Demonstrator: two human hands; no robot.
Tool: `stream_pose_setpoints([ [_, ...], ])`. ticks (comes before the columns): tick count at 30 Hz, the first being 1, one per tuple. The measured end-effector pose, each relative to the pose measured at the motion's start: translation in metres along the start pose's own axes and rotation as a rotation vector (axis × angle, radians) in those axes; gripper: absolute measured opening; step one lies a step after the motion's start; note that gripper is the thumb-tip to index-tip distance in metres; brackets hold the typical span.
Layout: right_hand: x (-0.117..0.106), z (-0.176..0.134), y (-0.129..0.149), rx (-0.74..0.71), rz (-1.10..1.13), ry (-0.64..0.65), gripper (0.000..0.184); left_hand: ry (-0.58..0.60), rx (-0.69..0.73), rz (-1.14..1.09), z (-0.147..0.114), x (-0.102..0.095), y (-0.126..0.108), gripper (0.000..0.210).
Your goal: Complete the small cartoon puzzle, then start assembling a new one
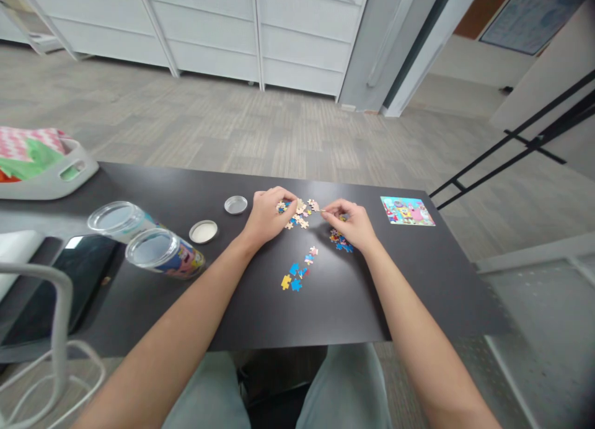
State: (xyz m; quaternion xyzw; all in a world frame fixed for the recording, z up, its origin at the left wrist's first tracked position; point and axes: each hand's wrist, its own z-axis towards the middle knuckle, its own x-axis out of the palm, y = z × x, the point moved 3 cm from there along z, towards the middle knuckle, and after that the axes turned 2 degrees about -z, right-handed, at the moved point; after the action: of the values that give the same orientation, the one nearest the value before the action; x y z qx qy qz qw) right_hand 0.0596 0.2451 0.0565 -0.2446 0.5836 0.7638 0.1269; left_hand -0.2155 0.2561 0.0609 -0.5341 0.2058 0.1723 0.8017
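Puzzle pieces lie in a loose heap (300, 218) in the middle of the dark table, many with their plain beige backs up. My left hand (270, 213) rests at the left side of this heap, its fingers curled in among the pieces; what they pinch, if anything, is hidden. Between thumb and forefinger, my right hand (352, 223) holds a small puzzle piece (321, 210) just right of the heap. Under that hand sits a second pile of colourful pieces (341, 241), partly covered. Nearer me, several separate pieces (296, 284) in blue, yellow and red lie spread out.
A colourful picture card (408, 211) lies at the right. Left of my arm are two clear-topped cans (179, 258), (118, 221), two round lids (203, 231), (235, 204), a black tablet (60, 286) and a white basket (65, 172). A white cable (60, 330) hangs at the lower left.
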Motion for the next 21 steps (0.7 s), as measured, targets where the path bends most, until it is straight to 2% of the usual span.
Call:
stream_pose_setpoints([
  [4,0.005,-0.024,-0.007,0.093,0.195,-0.019,0.025,-0.109,-0.148,-0.134,-0.03,-0.014,-0.001,0.025],
  [7,0.009,-0.044,-0.012,0.11,0.218,-0.067,0.029,-0.112,-0.218,-0.148,-0.064,-0.024,-0.003,0.026],
  [10,0.01,-0.066,-0.014,0.131,0.233,-0.181,0.046,-0.129,-0.278,-0.17,-0.097,-0.033,-0.004,0.028],
  [13,0.01,-0.091,-0.011,0.149,0.246,-0.271,0.052,-0.124,-0.316,-0.215,-0.123,-0.04,-0.007,0.032],
  [17,0.01,-0.124,0.001,0.148,0.239,-0.261,0.046,-0.112,-0.324,-0.258,-0.152,-0.046,-0.015,0.035],
  [21,0.012,-0.146,0.016,0.149,0.218,-0.232,0.051,-0.113,-0.311,-0.289,-0.175,-0.048,-0.021,0.039],
])
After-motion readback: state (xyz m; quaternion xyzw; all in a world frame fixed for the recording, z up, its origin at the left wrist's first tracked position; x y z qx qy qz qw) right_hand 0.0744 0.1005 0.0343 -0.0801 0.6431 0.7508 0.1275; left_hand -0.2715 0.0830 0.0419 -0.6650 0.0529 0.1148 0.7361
